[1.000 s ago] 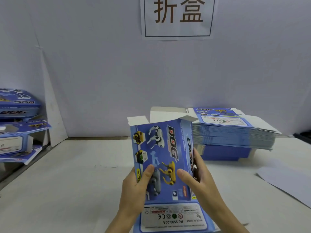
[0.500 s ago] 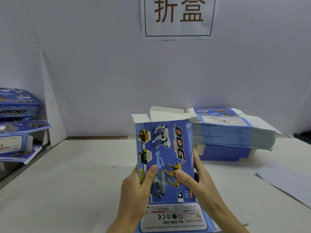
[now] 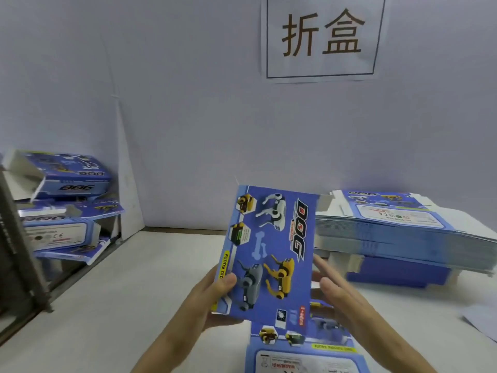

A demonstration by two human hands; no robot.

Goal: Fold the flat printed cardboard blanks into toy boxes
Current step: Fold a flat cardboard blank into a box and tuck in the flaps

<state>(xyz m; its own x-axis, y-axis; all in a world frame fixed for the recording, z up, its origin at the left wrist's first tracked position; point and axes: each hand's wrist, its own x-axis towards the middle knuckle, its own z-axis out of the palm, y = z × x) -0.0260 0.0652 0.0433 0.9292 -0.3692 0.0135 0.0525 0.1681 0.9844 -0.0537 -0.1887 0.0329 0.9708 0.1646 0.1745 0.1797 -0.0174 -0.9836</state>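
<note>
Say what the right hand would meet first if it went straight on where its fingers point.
Probably the right edge of the box held by the left hand, though depth is unclear.

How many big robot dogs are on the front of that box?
3: a white dog near the top, a grey dog lower left, a yellow dog beside it. Tiny pictures may hide more.

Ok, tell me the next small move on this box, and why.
Probably bring the right hand down to the warning-label flap and fold it in. The left hand grips the box by its left edge, the right hand is open beside it, and that flap sticks out unfolded at the near end.
</note>
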